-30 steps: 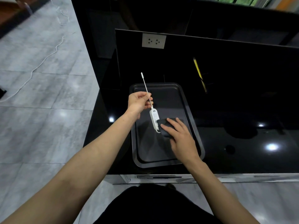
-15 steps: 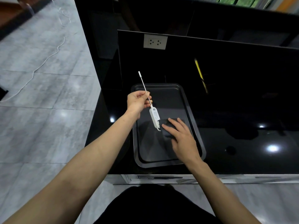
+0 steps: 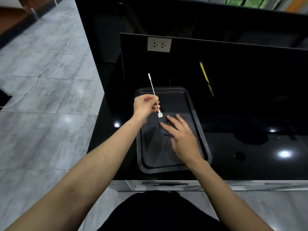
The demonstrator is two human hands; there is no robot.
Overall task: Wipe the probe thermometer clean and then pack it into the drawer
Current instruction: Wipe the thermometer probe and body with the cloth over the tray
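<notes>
Probe thermometer (image 3: 154, 95), a thin white metal rod ending in a small white plastic body, sits just above the middle of the frame, slanting from its tip at upper left down to the body at lower right. The left hand (image 3: 145, 105) pinches the rod between thumb and fingers, holding it above the dark rectangular metal baking tray (image 3: 171, 92) that lies on the glossy black countertop (image 3: 250, 114). The right hand (image 3: 180, 135) lies flat with fingers spread on a dark cloth (image 3: 171, 120) inside the tray, just below and right of the thermometer's body; whether the cloth touches the body cannot be told. A white double wall socket (image 3: 159, 44) shows on the black panel in the upper middle. A white cable (image 3: 50, 65) trails over the grey tiled floor (image 3: 50, 130) at left.
</notes>
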